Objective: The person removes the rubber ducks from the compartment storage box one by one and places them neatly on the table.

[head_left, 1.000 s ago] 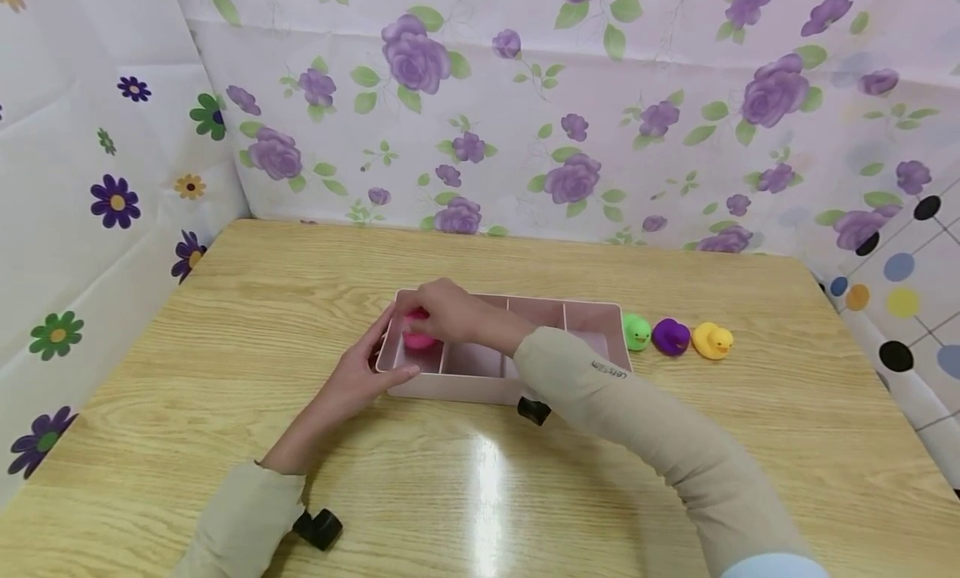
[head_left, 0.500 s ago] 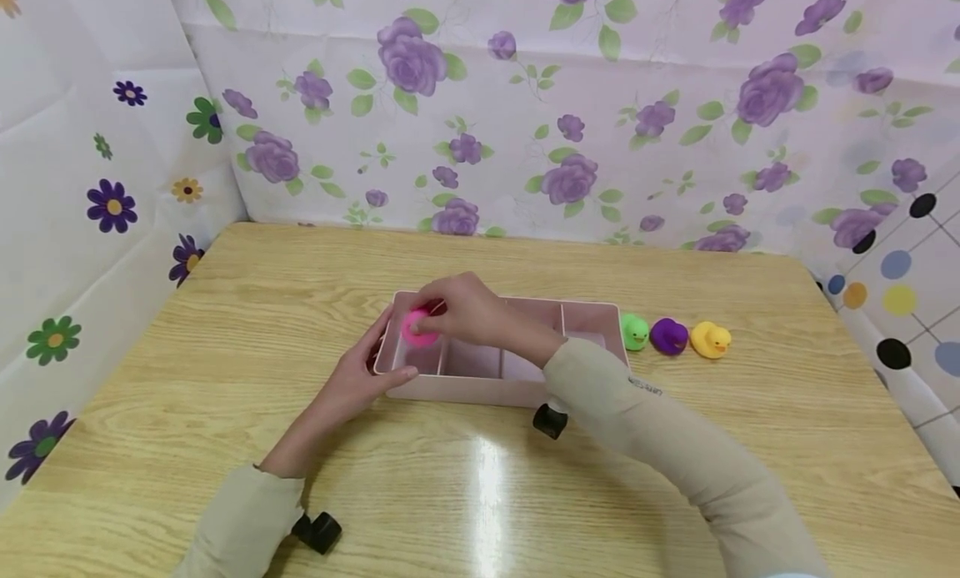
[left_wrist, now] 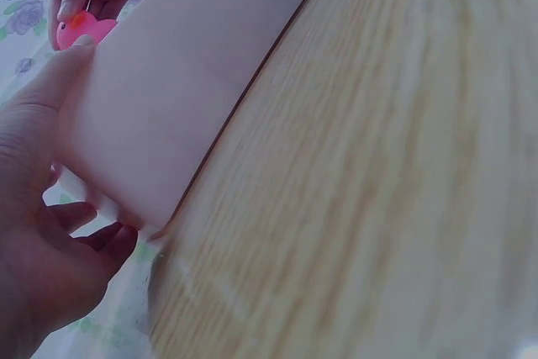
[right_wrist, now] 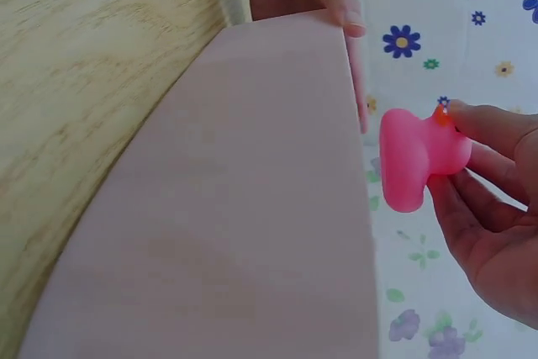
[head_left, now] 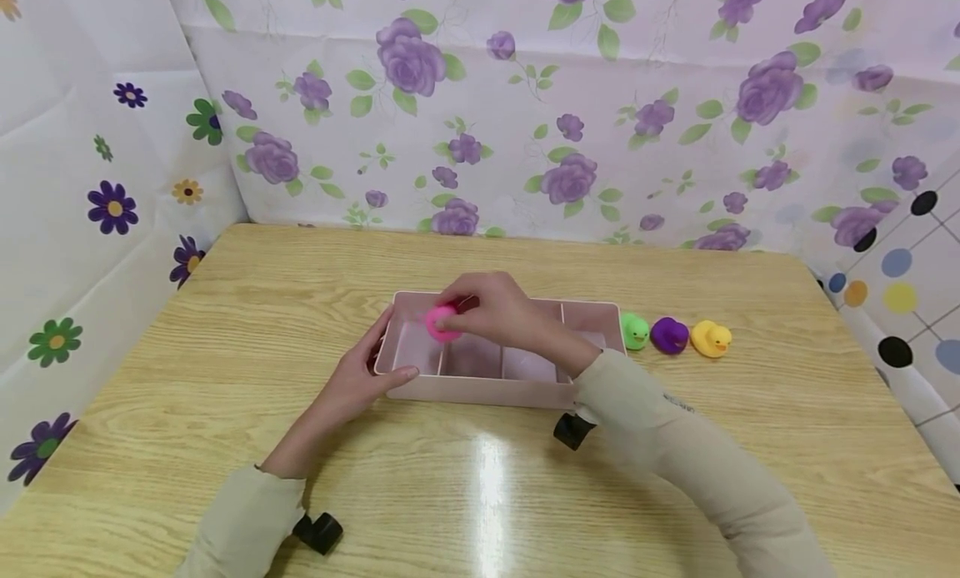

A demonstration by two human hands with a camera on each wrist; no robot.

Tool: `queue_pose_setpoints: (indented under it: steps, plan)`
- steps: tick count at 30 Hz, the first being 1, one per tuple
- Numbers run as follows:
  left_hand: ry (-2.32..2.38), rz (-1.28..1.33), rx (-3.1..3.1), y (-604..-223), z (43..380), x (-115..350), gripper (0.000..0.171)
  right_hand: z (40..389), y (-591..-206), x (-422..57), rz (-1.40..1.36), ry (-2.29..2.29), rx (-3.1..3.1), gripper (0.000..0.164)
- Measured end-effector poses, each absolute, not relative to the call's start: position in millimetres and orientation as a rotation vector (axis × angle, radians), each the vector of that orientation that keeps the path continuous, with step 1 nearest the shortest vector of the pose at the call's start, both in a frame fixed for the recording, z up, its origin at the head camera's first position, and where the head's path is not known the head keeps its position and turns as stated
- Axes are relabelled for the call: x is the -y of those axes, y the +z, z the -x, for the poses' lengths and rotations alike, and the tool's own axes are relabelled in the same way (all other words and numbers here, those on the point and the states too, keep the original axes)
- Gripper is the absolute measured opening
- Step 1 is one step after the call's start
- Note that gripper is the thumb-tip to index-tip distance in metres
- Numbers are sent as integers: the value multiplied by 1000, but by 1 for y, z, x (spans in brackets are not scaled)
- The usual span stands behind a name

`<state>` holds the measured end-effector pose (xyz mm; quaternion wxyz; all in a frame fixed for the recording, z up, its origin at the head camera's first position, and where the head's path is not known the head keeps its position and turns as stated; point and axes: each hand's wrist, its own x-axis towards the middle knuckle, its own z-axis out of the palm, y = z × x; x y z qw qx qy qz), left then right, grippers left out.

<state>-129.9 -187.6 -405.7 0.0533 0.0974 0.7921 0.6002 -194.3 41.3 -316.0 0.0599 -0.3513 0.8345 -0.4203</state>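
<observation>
A pink rubber duck (head_left: pixel 441 324) is pinched by its head between the thumb and fingers of my right hand (head_left: pixel 498 313). In the right wrist view the duck (right_wrist: pixel 406 161) is tipped on its side, above the box's rim. The pale pink divided box (head_left: pixel 480 389) lies lengthwise on the table, with several compartments. In the head view, the duck appears over the divider between the two leftmost ones. My left hand (head_left: pixel 358 384) holds the box's left end, thumb over the front rim and fingers round the side. My right hand and forearm hide part of the box.
Right of the box, a green rubber duck (head_left: pixel 634 332), a purple duck (head_left: pixel 670 336) and a yellow duck (head_left: pixel 711 339) stand in a row on the wooden table (head_left: pixel 420 495). Flowered cloth (head_left: pixel 510 128) hangs behind the table.
My right hand has lifted the pink duck out of the leftmost compartment and carried it to the right. The left hand and the box have stayed in place.
</observation>
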Motion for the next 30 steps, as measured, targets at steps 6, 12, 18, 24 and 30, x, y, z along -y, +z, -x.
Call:
queue_pose_setpoints:
  steps: [6, 12, 18, 24, 30]
  plan:
    - [1822, -300, -2433, -407, 131, 187, 91, 192, -322, -55, 976, -1305, -2558, 23]
    - [1849, -313, -2416, -408, 132, 186, 91, 190, -330, -69, 962, -1351, -2562, 25]
    - [1855, -312, -2420, -407, 131, 186, 91, 187, -335, -80, 945, -1375, -2565, 26]
    - [1836, -298, -2426, -405, 130, 186, 90, 182, -328, -93, 887, -1380, -2546, 25]
    - [1828, -297, -2431, -405, 130, 186, 90, 181, -323, -108, 902, -1433, -2572, 21]
